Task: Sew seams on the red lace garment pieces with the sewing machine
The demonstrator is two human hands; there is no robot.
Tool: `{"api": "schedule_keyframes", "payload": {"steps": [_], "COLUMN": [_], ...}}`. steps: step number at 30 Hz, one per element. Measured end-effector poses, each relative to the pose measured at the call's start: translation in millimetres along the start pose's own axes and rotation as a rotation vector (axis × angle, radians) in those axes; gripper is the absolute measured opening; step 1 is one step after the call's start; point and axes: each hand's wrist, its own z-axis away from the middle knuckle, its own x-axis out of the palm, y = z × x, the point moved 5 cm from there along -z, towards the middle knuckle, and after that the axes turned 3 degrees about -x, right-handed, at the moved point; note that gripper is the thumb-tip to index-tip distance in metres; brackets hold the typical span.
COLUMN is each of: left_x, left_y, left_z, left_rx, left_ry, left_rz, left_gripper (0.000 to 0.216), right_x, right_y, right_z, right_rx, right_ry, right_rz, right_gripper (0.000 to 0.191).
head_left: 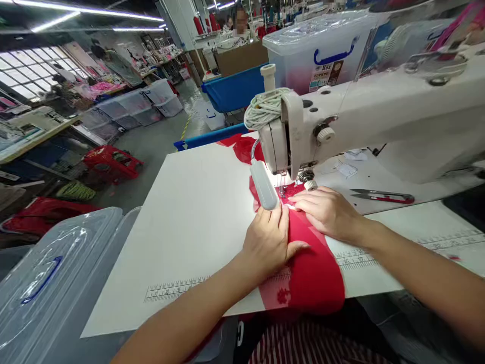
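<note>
Red fabric [314, 268], partly sheer, runs from under the needle of a white sewing machine [352, 126] over the table's front edge. My left hand [268, 237] lies on it left of the needle, fingers flat and thumb spread. To the right, my right hand [328, 212] has its fingers together at the cloth's edge, close to the presser foot [282, 191]; its thumb is mostly hidden. A small whitish edge shows between the hands. The grey lamp [264, 184] on the machine head hangs just above my left fingertips and hides part of the cloth.
Thread snips [382, 196] lie right of my right hand. A printed ruler strip [178, 289] crosses the white tabletop [200, 212]. Lidded plastic bins [60, 283] stand at left, another bin [322, 45] behind the machine. Red stools [112, 163] are on the floor; people sit farther back.
</note>
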Motion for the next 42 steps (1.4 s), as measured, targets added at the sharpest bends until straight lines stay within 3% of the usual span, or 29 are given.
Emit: {"api": "schedule_keyframes", "payload": {"steps": [32,38,42], "left_x": [6,7,0], "left_y": [-2,-4,-18], "left_z": [0,-1,-8], "left_rx": [-0.007,-0.055,-0.118], "left_ry": [-0.063,-0.114,-0.076], "left_rz": [-0.079,-0.046,0.085], "left_gripper": [0.084,0.074,0.05], "right_x": [4,3,3], "right_y": [7,9,14], "right_z": [-1,-2,-2], "right_rx": [0.109,0.118,0.164], "right_ry": [-0.01,-0.025,0.007], "right_rz": [0.004,-0.038,-0.071], "right_gripper": [0.032,0.031,0.028]}}
